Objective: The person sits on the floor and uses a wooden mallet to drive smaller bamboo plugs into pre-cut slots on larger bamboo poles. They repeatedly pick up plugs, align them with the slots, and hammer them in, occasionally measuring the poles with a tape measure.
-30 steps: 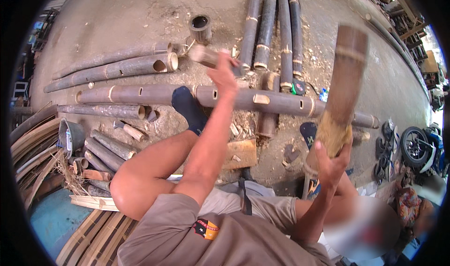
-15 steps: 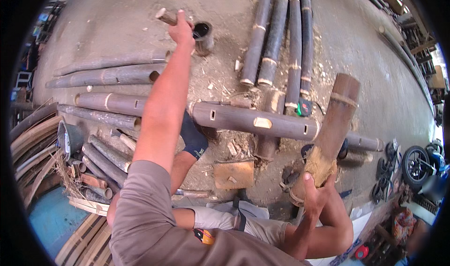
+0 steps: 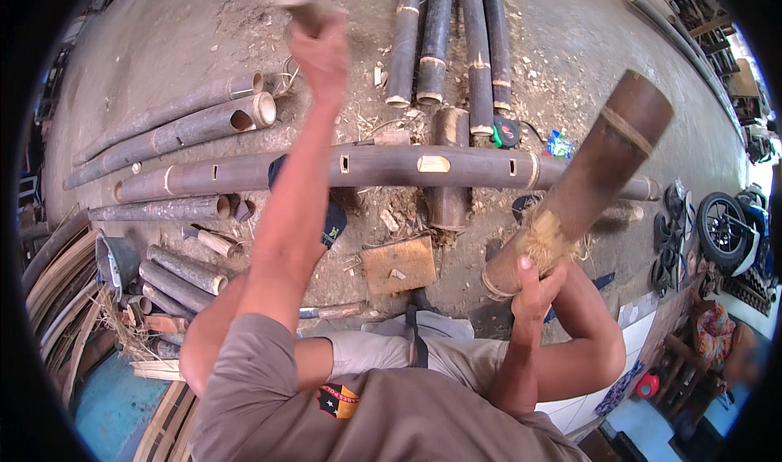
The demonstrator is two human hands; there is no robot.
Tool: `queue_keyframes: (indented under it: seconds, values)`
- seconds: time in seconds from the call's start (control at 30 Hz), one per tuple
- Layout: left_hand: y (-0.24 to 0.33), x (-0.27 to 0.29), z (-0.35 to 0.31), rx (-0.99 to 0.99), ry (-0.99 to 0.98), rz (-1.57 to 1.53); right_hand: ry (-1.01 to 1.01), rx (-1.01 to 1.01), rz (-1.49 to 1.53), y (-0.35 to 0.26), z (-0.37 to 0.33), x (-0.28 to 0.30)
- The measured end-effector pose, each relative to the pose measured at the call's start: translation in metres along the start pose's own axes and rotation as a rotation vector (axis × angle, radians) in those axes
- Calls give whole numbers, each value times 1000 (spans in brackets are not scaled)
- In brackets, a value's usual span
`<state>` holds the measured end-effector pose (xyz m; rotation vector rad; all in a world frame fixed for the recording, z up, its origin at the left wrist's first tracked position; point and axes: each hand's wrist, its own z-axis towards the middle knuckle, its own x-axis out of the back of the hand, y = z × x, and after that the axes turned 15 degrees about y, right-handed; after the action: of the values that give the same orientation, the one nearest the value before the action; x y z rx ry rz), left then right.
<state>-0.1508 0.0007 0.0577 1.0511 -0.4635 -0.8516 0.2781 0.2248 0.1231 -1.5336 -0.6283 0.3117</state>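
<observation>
My left hand is raised at the far side and closed on a short round piece of wood, both smeared by motion. At the near right, my right hand grips a thick brown bamboo tube, which leans away to the upper right. Shaggy pale fibres stand out round its lower middle, just above my thumb. Between my hands, a long dark bamboo pole with several cut slots lies crosswise over a short bamboo log.
Several dark bamboo poles lie beyond, others at the left. A tape measure lies by the crosswise pole. Nearer are a flat wooden block and, at far left, a bucket. Sandals and a motorbike wheel are at right.
My left hand has moved with the wood piece, and the dark container beside it no longer shows. The bamboo tube's far end has swung up and right. The whole view has shifted.
</observation>
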Motion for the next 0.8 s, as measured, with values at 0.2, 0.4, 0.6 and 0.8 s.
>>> queue_keyframes:
  seconds: [0.2, 0.4, 0.6, 0.8]
  values:
    - [112, 39, -218, -256, -676, 1, 38, -87, 196, -3, -21, 11]
    - [105, 58, -285, -261, -946, -49, 35, -83, 87, 2, -41, 45]
    - [97, 45, -284, -243, -943, -31, 59, -152, 83, 6, -44, 54]
    - [94, 39, -283, -226, -946, -28, 67, -38, 9, 15, -36, 55]
